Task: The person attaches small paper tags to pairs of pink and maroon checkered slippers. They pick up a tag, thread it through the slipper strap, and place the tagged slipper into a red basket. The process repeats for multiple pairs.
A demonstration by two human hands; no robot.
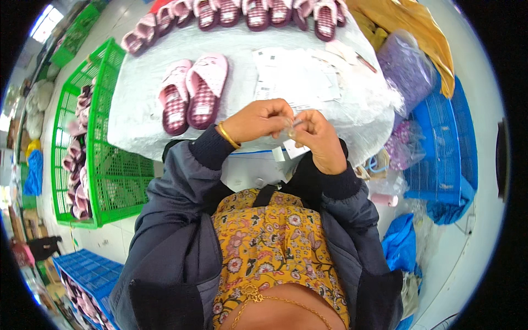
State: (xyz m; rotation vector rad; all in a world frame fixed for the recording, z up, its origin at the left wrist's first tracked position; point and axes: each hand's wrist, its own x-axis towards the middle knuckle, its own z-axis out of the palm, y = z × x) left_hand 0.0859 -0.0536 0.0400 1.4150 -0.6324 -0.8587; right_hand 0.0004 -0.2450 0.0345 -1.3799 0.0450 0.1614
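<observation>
Over the near edge of the table, my left hand (pixel 261 121) and my right hand (pixel 322 140) meet fingertip to fingertip, both closed in a pinch. Between them is a small, thin, partly clear thing, too small to name. A white card tag (pixel 295 148) hangs just below my right fingers. Beyond my left hand a pair of pink slippers (pixel 190 93) with checked insoles and dark soles lies on the table, toes away from me. White paper sheets (pixel 294 74) are spread past my hands.
More pink slippers (pixel 256 12) line the far edge of the plastic-covered table (pixel 140 104). At left stands a green crate (pixel 118 165) holding slippers. Blue crates (pixel 440 143) and a purple bagged bundle (pixel 404 69) are at right. A pen-like tool (pixel 366 62) lies far right.
</observation>
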